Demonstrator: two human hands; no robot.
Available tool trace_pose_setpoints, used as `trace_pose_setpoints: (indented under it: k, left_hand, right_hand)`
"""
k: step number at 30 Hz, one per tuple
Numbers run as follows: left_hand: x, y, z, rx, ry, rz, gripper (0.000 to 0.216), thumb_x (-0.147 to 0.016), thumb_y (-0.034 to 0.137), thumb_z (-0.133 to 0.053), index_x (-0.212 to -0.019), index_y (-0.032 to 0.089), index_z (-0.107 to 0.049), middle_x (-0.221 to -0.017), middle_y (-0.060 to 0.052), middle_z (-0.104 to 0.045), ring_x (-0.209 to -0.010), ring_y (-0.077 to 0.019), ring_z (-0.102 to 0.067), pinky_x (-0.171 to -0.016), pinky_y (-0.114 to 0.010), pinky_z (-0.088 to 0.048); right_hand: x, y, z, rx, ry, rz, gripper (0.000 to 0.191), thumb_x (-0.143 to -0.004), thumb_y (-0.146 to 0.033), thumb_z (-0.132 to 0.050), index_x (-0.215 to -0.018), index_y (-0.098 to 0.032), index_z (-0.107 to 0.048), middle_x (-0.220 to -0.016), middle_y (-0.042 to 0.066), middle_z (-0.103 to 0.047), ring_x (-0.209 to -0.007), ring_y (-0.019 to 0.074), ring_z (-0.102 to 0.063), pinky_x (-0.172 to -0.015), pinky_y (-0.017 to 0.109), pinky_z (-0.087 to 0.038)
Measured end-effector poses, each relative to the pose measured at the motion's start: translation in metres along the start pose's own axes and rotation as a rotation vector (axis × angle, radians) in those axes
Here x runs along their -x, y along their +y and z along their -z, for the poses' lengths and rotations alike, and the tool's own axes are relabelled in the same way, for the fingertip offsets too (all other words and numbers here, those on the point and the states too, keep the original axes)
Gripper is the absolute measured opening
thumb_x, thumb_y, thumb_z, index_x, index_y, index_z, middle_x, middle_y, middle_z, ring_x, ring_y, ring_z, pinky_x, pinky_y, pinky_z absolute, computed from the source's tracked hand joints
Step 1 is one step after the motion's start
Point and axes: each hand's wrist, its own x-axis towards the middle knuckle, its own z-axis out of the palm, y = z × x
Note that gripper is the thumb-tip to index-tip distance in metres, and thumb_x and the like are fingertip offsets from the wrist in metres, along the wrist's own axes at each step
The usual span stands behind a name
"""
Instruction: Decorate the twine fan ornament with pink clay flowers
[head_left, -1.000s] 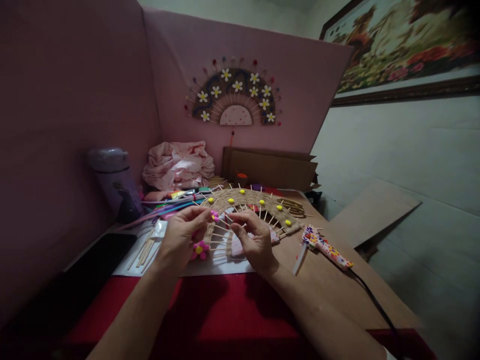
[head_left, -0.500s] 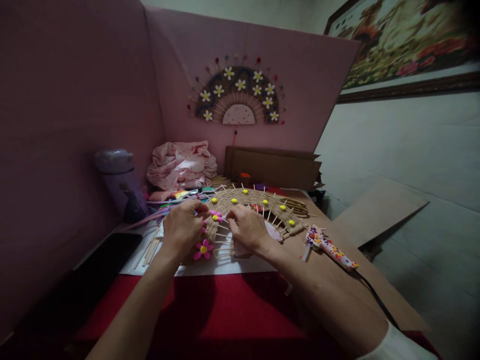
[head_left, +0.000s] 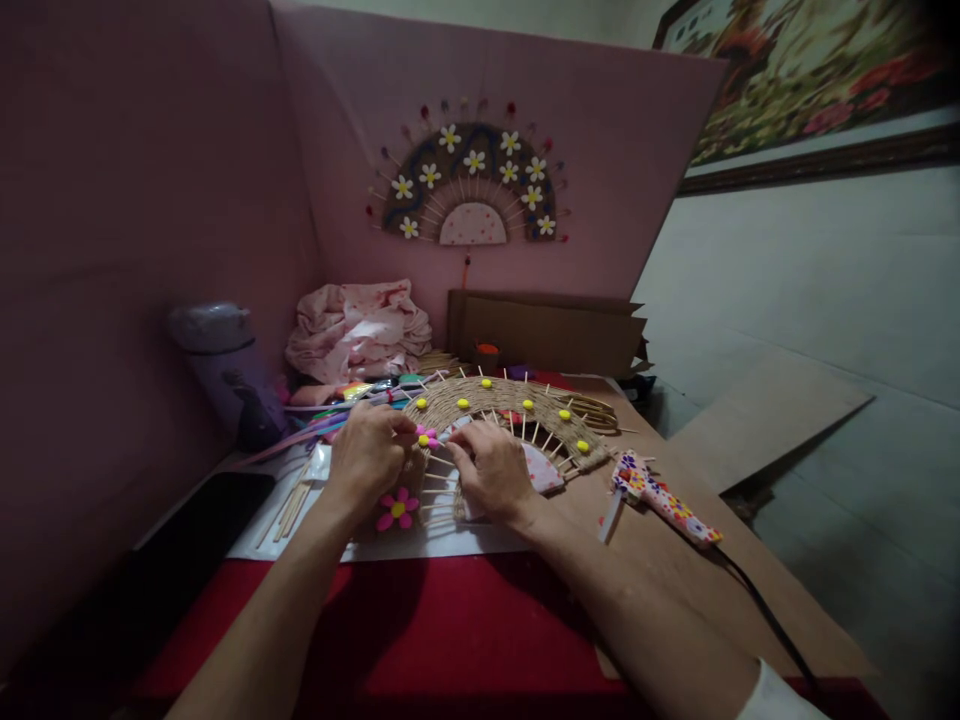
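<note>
Both hands down on the woven fan [head_left: 517,405], lower and flatter than a second ago, when raised a little above it with fingers spread. Left hand [head_left: 367,460] now at the fan's left end, fingertips pinched onto a small pink flower [head_left: 427,436] set against the weave. Right hand [head_left: 491,470] just right of that flower, palm down over the fan's inner spokes, fingers half curled and pressing; nothing seen held in it, though the underside stays hidden. Grip on the left: narrow, closed on the flower. Judged from this: flower no longer carried but seated on the weave and being pressed home, with the fan steadied.

A second pink flower [head_left: 397,508] below the fan's left end, beside the left wrist, about where it lay before. Yellow dots along the fan's arc unchanged in number and place. Patterned glue gun [head_left: 660,497] right of the fan, untouched, same lie as earlier. Fan itself flat on the table [head_left: 645,570], over white paper [head_left: 420,540], not shifted; apparent drift only from a slight turn of the head camera.
</note>
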Motion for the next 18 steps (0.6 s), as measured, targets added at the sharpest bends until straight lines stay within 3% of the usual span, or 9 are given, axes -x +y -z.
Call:
trace_pose_setpoints:
  k: [8, 18]
  left_hand:
    - [0.0013, -0.0019, -0.0065, 0.020, 0.024, 0.062, 0.012, -0.070, 0.020, -0.059, -0.072, 0.022, -0.071, -0.081, -0.005, -0.063, -0.082, -0.0208, -0.056, -0.072, -0.031, -0.042]
    - [0.0020, 0.0013, -0.0045, -0.044, 0.017, -0.043, 0.020, -0.072, 0.014, -0.053, -0.072, 0.020, -0.072, -0.078, -0.005, -0.069, -0.085, -0.0240, -0.052, -0.071, -0.033, -0.041]
  right_hand:
    - [0.0001, 0.0015, -0.0012, 0.010, 0.000, 0.014, 0.012, -0.086, -0.027, -0.057, -0.079, -0.018, -0.061, -0.085, 0.005, -0.065, -0.083, 0.0184, -0.054, -0.074, 0.030, -0.036]
    - [0.0004, 0.0023, -0.0019, 0.013, 0.007, 0.028, 0.012, -0.085, -0.027, -0.058, -0.079, -0.019, -0.063, -0.085, 0.005, -0.065, -0.083, 0.0185, -0.053, -0.076, 0.031, -0.037]
